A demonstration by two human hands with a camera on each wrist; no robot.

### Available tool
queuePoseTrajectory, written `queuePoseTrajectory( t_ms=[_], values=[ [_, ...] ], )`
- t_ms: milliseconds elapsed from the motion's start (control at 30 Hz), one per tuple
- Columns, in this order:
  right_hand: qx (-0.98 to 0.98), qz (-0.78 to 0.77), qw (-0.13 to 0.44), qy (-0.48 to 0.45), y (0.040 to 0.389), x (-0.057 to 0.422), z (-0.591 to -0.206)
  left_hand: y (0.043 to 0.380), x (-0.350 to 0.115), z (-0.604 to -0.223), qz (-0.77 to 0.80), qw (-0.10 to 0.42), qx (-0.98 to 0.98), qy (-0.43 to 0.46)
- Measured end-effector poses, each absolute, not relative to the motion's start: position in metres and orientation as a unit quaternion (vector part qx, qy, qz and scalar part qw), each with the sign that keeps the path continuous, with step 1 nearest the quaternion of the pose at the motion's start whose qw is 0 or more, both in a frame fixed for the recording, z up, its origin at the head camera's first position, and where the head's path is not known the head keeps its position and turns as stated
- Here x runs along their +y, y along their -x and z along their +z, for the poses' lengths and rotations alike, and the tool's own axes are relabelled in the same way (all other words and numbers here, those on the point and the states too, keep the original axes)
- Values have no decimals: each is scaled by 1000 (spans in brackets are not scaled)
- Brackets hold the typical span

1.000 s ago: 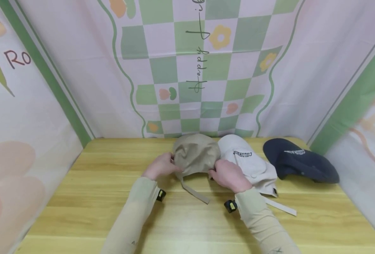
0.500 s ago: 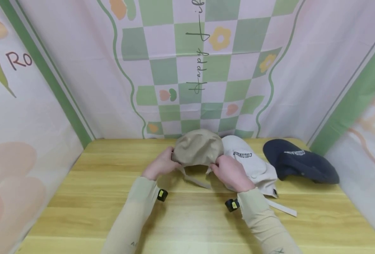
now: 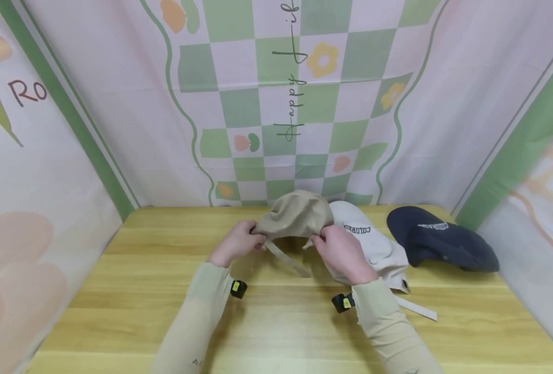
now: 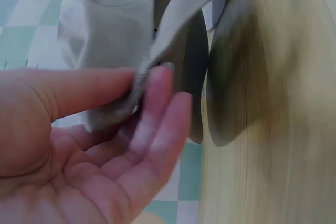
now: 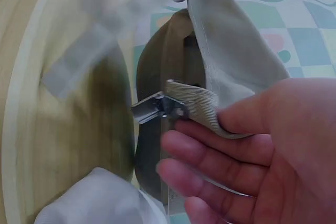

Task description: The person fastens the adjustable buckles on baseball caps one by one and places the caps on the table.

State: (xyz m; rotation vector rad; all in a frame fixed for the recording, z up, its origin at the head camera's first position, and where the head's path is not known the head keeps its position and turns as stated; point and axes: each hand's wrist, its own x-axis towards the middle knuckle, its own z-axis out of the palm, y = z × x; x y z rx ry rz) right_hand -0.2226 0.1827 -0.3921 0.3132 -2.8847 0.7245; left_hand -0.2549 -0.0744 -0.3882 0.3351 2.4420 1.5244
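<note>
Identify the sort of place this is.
Perhaps a booth set up for recording: patterned cloth closes in the back and both sides of a wood-grain table, where a white cap and navy cap lie.

Beige cap in the pinch of the left hand.

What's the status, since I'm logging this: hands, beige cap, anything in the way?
Left hand, right hand pinching beige cap by rear edge. Strap hanging loose. White cap close beside right hand, possible snag.

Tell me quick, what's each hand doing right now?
Left hand: holding, pinching one edge of the tan cap.
Right hand: holding, pinching the same cap's other side, near its metal buckle.
</note>
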Motion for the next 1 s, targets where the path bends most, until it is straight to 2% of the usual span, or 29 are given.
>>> queuePoseTrajectory(
  t_ms=[300, 1000],
  values=[
    [-949, 283, 98, -100, 222, 177, -387, 258, -72, -393, 568, 85, 815, -74],
    [-933, 338, 109, -64, 226, 172, -386, 258, -71, -388, 607, 50, 783, -128]
  ],
)
